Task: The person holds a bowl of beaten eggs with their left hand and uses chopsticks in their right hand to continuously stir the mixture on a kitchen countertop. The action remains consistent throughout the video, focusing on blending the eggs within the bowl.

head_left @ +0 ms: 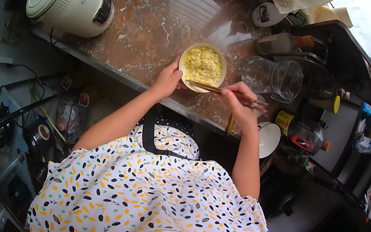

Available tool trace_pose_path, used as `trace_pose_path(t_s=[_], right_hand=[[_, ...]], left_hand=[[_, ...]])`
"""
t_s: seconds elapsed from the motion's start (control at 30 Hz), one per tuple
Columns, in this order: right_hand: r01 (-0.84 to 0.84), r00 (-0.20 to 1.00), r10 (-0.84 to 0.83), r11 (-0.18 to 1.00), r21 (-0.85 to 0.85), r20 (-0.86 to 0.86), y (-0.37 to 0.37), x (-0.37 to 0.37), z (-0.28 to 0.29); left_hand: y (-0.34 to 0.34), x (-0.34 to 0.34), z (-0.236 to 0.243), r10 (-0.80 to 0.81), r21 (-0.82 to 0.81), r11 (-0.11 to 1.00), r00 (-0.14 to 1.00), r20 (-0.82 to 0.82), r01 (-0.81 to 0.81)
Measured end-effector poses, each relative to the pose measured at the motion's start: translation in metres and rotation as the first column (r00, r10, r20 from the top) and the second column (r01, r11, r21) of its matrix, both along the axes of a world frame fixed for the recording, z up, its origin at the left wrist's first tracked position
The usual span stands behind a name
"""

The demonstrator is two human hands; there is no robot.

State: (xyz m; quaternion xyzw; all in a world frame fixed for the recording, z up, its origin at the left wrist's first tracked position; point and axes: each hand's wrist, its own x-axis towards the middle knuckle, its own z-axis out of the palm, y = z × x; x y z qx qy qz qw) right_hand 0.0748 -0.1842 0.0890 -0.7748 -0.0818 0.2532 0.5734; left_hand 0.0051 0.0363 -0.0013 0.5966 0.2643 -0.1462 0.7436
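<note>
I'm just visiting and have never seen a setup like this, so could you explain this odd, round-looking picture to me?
Gladly. There is no machine arm here: you see a person's own bare hands. The picture comes from a wide fisheye camera on the person's head, looking down, so straight edges bend near the rim.

The left hand holds the side of a pale bowl of yellow, lumpy food. The right hand holds brown chopsticks, their tips at the bowl's near edge.

The bowl is over a brown, marbled countertop. A cream appliance stands at upper left; clear glassware is on the right.
</note>
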Motion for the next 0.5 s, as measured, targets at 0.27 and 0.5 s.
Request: trace_pose_path(t_s=[0.27,0.5], right_hand=[[0.186,0.967,-0.176,0.982,-0.040,0.185,0.008,0.013,-0.024],[0.060,0.994,-0.049,0.992,-0.107,0.100,0.013,0.000,-0.017]], left_hand=[[0.001,0.000,-0.002,-0.030,0.008,1.000,0.999,-0.014,0.031],[0.000,0.001,-0.009,-0.021,0.000,1.000,0.999,0.026,0.021]])
